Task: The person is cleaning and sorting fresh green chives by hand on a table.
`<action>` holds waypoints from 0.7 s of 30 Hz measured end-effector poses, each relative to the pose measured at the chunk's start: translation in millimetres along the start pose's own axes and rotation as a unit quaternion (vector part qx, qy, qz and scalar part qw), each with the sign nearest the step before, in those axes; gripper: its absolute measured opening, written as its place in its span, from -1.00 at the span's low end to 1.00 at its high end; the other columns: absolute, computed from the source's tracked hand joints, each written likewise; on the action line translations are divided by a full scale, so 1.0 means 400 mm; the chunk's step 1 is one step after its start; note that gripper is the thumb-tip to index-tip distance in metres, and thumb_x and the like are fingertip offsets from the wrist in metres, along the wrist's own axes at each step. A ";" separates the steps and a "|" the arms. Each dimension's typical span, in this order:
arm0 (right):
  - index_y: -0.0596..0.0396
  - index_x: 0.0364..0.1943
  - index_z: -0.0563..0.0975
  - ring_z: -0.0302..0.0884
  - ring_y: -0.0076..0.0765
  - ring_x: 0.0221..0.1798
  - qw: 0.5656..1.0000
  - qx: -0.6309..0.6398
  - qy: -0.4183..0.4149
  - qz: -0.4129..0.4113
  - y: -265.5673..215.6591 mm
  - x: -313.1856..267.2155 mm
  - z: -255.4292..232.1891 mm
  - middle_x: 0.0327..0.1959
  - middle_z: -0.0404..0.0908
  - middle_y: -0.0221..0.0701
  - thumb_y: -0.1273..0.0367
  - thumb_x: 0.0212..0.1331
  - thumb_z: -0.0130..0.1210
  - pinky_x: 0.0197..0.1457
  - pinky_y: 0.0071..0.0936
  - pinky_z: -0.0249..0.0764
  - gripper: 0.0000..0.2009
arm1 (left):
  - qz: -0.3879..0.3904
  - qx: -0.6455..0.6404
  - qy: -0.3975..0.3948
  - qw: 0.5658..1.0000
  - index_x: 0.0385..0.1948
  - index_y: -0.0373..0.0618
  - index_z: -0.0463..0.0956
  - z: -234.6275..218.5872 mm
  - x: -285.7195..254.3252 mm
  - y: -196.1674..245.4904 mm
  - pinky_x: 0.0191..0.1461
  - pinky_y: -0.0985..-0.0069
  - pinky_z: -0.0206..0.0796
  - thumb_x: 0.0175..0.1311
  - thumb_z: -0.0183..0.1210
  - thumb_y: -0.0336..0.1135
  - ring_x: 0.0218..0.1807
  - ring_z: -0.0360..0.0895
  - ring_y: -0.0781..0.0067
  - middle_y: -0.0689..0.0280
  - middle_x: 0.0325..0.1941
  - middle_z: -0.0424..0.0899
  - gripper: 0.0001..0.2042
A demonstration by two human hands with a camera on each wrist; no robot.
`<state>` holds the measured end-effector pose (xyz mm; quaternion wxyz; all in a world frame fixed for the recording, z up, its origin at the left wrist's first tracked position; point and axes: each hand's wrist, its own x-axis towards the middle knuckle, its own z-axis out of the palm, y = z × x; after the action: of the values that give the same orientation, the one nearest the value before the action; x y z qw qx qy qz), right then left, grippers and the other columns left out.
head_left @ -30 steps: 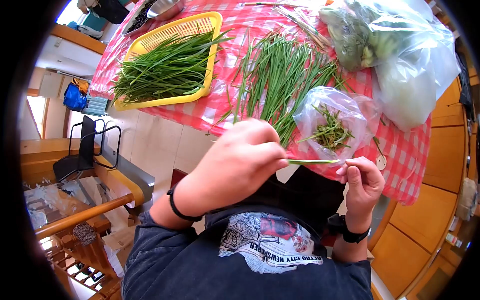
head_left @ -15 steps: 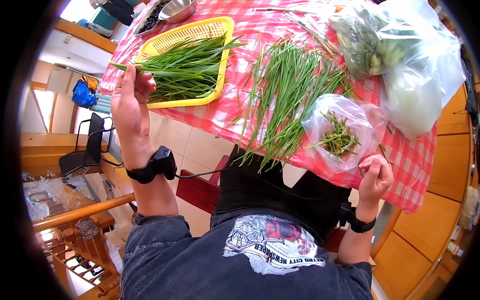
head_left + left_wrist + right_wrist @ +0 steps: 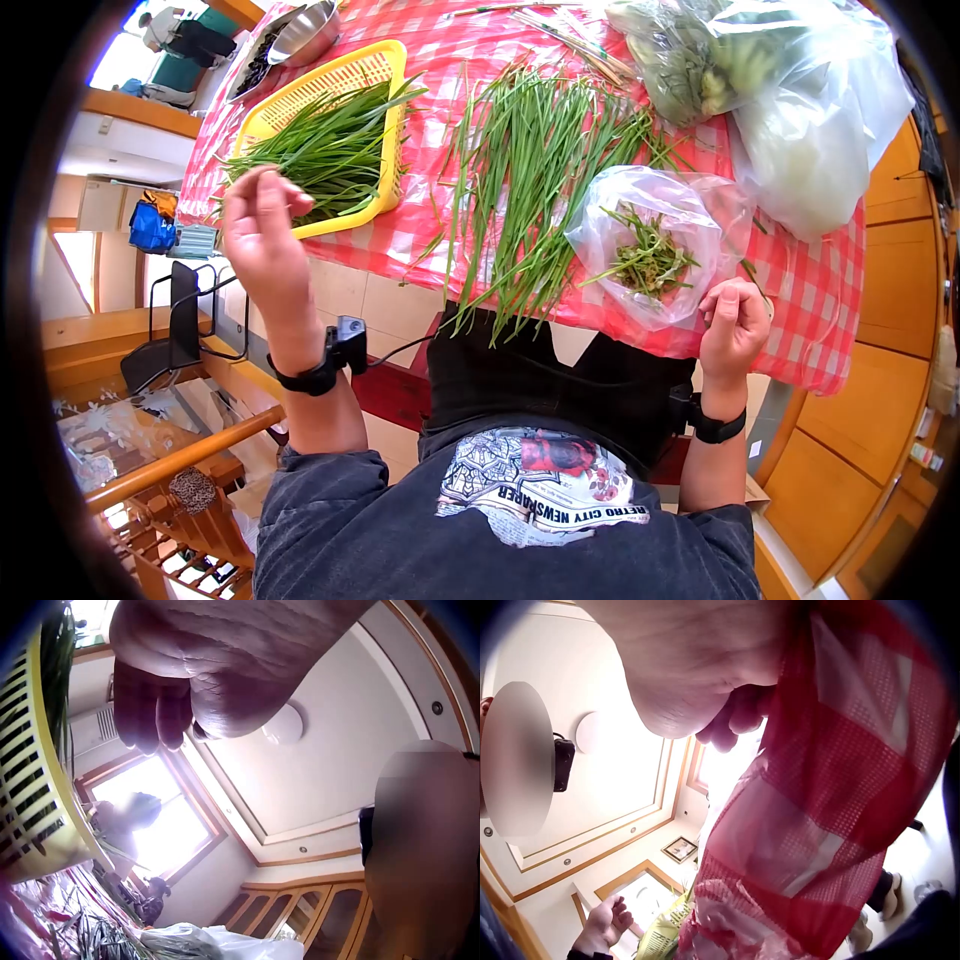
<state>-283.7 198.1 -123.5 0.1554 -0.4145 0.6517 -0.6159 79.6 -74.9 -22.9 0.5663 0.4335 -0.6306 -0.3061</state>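
Garlic chives [image 3: 325,145] fill a yellow plastic basket [image 3: 393,135] at the left of the table. At the basket's near left corner hovers my left hand [image 3: 262,215], its fingers loosely bent and no stalk showing between them. More garlic chives [image 3: 535,180] lie in a loose spread on the cloth, their ends hanging over the near edge. To their right sits a clear plastic bag [image 3: 590,225] with trimmed scraps [image 3: 650,258] inside. My right hand [image 3: 733,325] is beside that bag at the table edge, fingers loosely curled, with nothing visible in them.
A red-checked cloth [image 3: 800,330] covers the table. Large plastic bags of vegetables [image 3: 800,150] stand at the back right. A metal bowl [image 3: 305,35] is at the back left. Thin pale stalks [image 3: 580,45] lie behind the chives.
My left hand carried a chive stalk from beside my right hand over to the basket and let it go. My right hand released its end and stays near the table edge.
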 end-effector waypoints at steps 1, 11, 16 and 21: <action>0.17 -0.33 0.49 0.38 -0.63 -0.41 1.000 -0.001 0.000 0.001 0.002 -0.001 0.000 -0.44 0.54 -0.45 0.36 0.55 0.06 -0.31 -0.63 0.30 -0.77 | 0.032 0.019 -0.058 0.998 -0.09 -0.26 0.58 0.021 -0.014 0.011 -0.12 0.60 0.47 0.61 0.13 -0.32 -0.26 0.59 0.59 0.31 -0.26 0.67 -0.82; 0.17 -0.25 0.53 0.36 -0.70 -0.43 1.000 -0.013 0.014 0.025 -0.006 -0.004 0.014 -0.47 0.50 -0.57 0.42 0.49 0.13 -0.34 -0.65 0.30 -0.87 | 0.134 0.331 -0.300 0.885 -0.02 -0.31 0.60 0.278 -0.076 0.079 0.22 0.17 0.41 0.42 0.28 -0.20 0.08 0.63 -0.12 -0.07 -0.03 0.70 -0.68; 0.19 -0.26 0.55 0.36 -0.73 -0.43 0.999 -0.018 0.016 0.030 -0.004 -0.005 0.010 -0.48 0.50 -0.58 0.42 0.46 0.17 -0.34 -0.66 0.31 -0.86 | 0.103 0.372 -0.344 0.856 0.28 -0.48 0.42 0.360 -0.053 0.053 0.45 0.11 0.30 0.43 0.28 -0.09 0.33 0.51 -0.19 -0.22 0.24 0.60 -0.39; 0.20 -0.27 0.56 0.36 -0.74 -0.42 0.999 -0.007 0.003 0.046 -0.007 0.001 0.005 -0.47 0.50 -0.59 0.41 0.43 0.19 -0.35 -0.66 0.31 -0.86 | 0.017 0.420 -0.373 0.827 0.26 -0.52 0.44 0.412 0.019 0.024 0.49 0.07 0.25 0.57 -0.01 0.22 0.38 0.46 -0.28 -0.29 0.29 0.55 -0.26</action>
<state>-281.6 196.8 -121.2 0.1790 -0.3831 0.6749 -0.6047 -83.7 -94.5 -39.2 0.0558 0.4714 -0.8689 -0.1404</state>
